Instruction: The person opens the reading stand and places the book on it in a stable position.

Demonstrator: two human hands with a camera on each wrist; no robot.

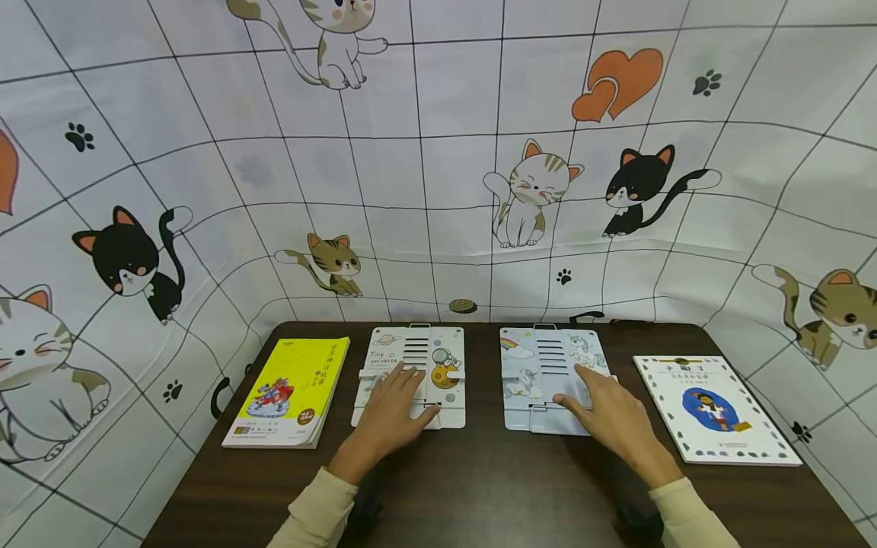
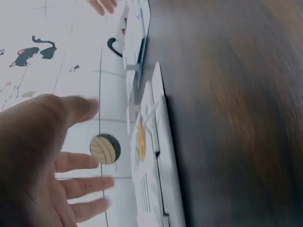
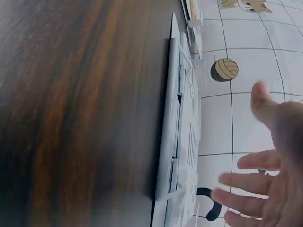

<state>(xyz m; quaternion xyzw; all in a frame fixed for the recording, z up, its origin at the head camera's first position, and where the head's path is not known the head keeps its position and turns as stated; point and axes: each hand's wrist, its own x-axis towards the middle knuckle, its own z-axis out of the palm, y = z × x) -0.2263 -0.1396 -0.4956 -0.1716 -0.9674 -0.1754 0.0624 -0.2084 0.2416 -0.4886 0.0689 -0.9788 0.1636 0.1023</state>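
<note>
Two folded book stands lie flat, side by side, in the head view. The left one [image 1: 448, 354] has a planet-and-astronaut print with "Tiny universe" on it; the right one [image 1: 521, 346] bears unicorns and a rainbow. Over the near part of the left stand is my left hand [image 1: 393, 411], fingers extended. My right hand [image 1: 613, 411] reaches over the right stand's near right side, thumb spread. Both wrist views show a gap between the palm and the stand: the left hand [image 2: 61, 165] and right hand [image 3: 265, 175] hold nothing.
A yellow book [image 1: 291, 388] lies at the left of the dark wooden table [image 1: 473, 487]. At the right lies a white book [image 1: 712, 407] with a blue oval picture. Behind the table hangs a white cloth [image 1: 452, 175] printed with cats and grid lines.
</note>
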